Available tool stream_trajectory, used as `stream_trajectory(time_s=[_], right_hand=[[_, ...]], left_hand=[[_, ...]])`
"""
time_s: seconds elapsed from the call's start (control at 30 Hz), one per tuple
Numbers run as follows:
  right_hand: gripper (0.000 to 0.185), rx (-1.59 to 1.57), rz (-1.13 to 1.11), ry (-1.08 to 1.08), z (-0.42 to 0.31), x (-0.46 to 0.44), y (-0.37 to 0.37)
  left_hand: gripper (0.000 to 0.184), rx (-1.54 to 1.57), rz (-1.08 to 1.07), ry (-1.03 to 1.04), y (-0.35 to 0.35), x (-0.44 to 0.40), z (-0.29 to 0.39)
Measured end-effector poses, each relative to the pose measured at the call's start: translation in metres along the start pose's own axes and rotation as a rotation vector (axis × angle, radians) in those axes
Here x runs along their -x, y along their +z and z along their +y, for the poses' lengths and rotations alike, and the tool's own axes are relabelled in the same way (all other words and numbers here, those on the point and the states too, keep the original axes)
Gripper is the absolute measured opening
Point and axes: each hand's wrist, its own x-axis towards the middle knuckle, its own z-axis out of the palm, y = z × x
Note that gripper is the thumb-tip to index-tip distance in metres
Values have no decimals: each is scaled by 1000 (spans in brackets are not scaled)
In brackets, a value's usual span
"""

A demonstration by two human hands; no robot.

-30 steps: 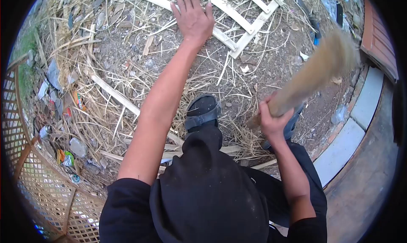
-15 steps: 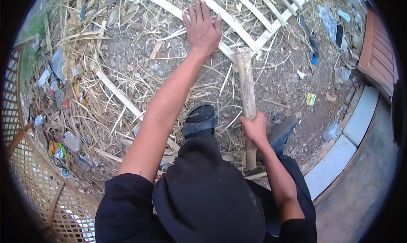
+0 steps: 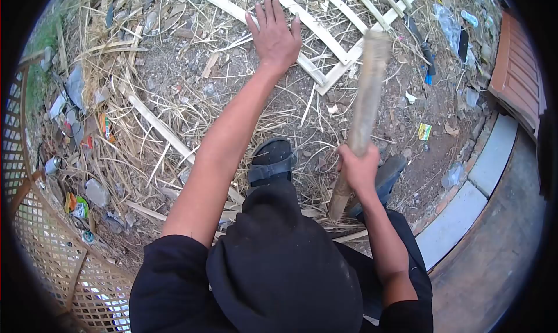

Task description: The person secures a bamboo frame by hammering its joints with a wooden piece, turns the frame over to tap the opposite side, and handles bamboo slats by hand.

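Observation:
My left hand (image 3: 275, 41) lies flat with its fingers spread across a pale split-bamboo strip (image 3: 222, 4), pressing it from above. This strip meets a crosswise bamboo strip (image 3: 337, 74) at a corner near the middle. More bamboo slats (image 3: 314, 26) run from the crosswise strip toward the top of the view, side by side on the ground. In my right hand (image 3: 361, 167) is a thick wooden stick (image 3: 369, 94), gripped near its lower part. Its upper end is raised, slightly blurred, and overlaps the crosswise strip in view.
Shavings and loose strips (image 3: 157, 126) litter the dirt. On the left stands a woven lattice basket (image 3: 52, 234), with scattered wrappers (image 3: 80, 207) beside it. At the right are a tiled ledge (image 3: 453, 216) and a brown ridged panel (image 3: 517, 71). My sandalled foot (image 3: 272, 161) is below.
The wooden stick has swung up and to the right in my right hand, uncovering the corner of the strips. My left hand stays pressed on the strip.

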Motion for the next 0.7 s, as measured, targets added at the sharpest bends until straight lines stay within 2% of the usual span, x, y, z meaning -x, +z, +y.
stream_trajectory(time_s=[0.03, 0.07, 0.1, 0.13, 0.17, 0.27, 0.33, 0.37, 0.4, 0.47, 0.5, 0.6, 0.7], right_hand=[[16, -85, 37, -110, -4, 5, -3], [16, -83, 25, -106, 19, 9, 6], [17, -112, 95, -159, 56, 12, 20], [17, -137, 176, -224, 58, 13, 26], [19, 240, -152, 261, 56, 1, 19], [20, 345, -80, 210, 42, -4, 20], [20, 81, 43, -50, 28, -1, 14], [20, 78, 35, -43, 31, 2, 18], [20, -191, 70, -149, 35, 11, 21], [20, -105, 152, -287, 44, 20, 27], [19, 226, -174, 194, 42, 10, 18], [18, 315, -145, 232, 39, -5, 23], [15, -42, -36, 13, 4, 19, 9]], left_hand=[[71, 4, 1, -12, 0, -3, 1], [71, 22, 27, -16, 4, -3, 0], [71, 16, 25, -23, 2, 1, -5], [71, 17, 25, -25, 3, 0, -4], [71, 26, 28, -20, 4, -3, 0], [72, 13, 27, -20, 4, -10, 1], [71, 10, 14, -25, 4, -3, 1], [71, 1, 7, -26, 5, -4, 1], [71, 16, 16, -29, 6, -3, 2], [73, 40, 18, -46, 5, -3, 1], [73, 51, 27, -47, 3, -2, 3], [73, -45, 25, -36, 11, -5, 1], [74, 17, 26, -40, 7, -4, 3]])
